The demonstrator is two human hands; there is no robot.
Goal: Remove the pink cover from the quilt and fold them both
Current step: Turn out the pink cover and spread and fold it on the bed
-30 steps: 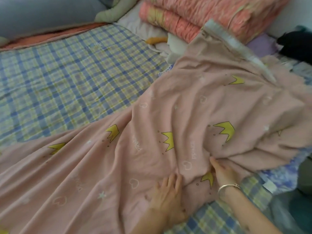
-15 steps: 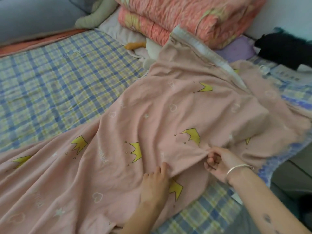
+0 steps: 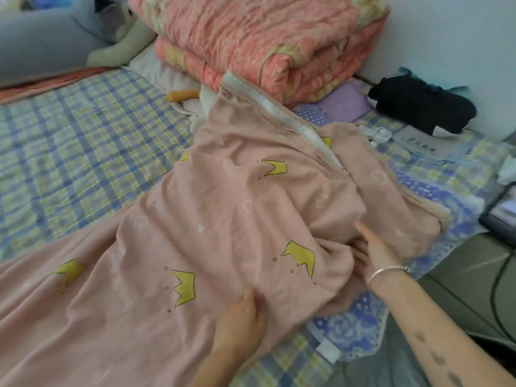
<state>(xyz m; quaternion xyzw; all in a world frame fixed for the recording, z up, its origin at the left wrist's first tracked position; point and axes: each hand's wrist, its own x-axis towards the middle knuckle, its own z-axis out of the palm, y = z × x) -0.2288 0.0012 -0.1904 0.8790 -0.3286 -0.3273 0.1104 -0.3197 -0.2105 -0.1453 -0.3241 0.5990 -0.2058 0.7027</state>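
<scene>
One head-worn camera looks forward and steeply down across the bed [image 3: 83,149] from its near edge, close above the pink cover [image 3: 223,219] that fills the middle. The left hand [image 3: 240,325] shows at 6 o'clock and the right hand [image 3: 374,252] at 4 o'clock; folded orange bedding [image 3: 265,37] against the wall [image 3: 446,29] marks 12 o'clock.

A home bedroom: plaid-sheeted bed [image 3: 69,152], folded quilts [image 3: 265,43] stacked (against the wall).

pink cover [image 3: 217,208] cut off btm-left, its lettering [image 3: 159,211] unreadable
</scene>
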